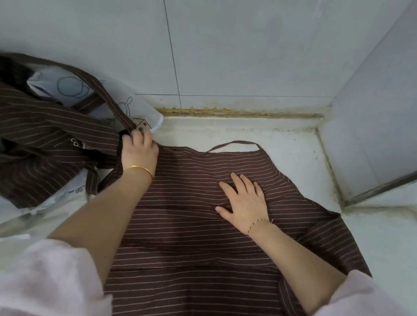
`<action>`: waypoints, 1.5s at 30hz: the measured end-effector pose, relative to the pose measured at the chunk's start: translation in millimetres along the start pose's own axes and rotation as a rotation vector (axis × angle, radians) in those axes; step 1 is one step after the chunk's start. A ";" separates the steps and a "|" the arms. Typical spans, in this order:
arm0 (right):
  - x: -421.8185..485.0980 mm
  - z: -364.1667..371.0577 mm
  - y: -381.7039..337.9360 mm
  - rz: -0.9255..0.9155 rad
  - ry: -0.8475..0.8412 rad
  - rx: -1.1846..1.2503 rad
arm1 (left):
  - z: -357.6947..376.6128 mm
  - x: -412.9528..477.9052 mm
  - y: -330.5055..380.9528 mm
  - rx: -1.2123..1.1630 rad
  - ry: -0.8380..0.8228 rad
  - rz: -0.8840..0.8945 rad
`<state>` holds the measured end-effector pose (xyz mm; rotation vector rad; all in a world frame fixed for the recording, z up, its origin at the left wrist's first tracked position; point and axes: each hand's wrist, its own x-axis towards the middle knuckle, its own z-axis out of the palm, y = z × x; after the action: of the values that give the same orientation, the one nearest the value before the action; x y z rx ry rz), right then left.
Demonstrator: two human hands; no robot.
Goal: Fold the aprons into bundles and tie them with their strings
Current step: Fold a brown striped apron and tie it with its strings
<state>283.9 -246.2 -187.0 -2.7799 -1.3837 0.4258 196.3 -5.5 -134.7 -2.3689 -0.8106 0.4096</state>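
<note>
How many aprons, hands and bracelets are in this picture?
Aprons: 2, the flat apron and the crumpled heap, which may hide more
Hands: 2, left hand and right hand
Bracelets: 2, gold bangle and cord bracelet
Total: 6

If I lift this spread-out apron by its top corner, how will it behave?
Probably floppy: the apron lies flat and wrinkles under the right hand, so it would likely sag and drape. It looks thin, so likely light. Its neck loop may dangle and snag. The strap the left hand grips bends freely too.
</note>
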 end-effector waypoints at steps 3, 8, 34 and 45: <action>0.9 -4.0 -2.5 0.021 -0.013 0.008 | -10.6 11.0 -14.0 -0.027 0.071 -0.107; 19.8 -21.0 -4.7 0.067 -0.027 0.035 | -28.7 2.4 15.8 -0.391 0.067 0.167; -149.7 -17.7 25.1 -0.036 -0.251 -0.127 | -87.0 -119.3 180.0 -0.658 -0.170 0.744; -203.2 -43.6 124.0 0.441 -0.268 -0.356 | -126.5 -189.0 224.6 -0.570 -0.119 0.578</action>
<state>275.0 -476.3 -112.3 -3.4436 -0.9407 0.6332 210.7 -323.9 -159.4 -3.1386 -0.2866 0.6178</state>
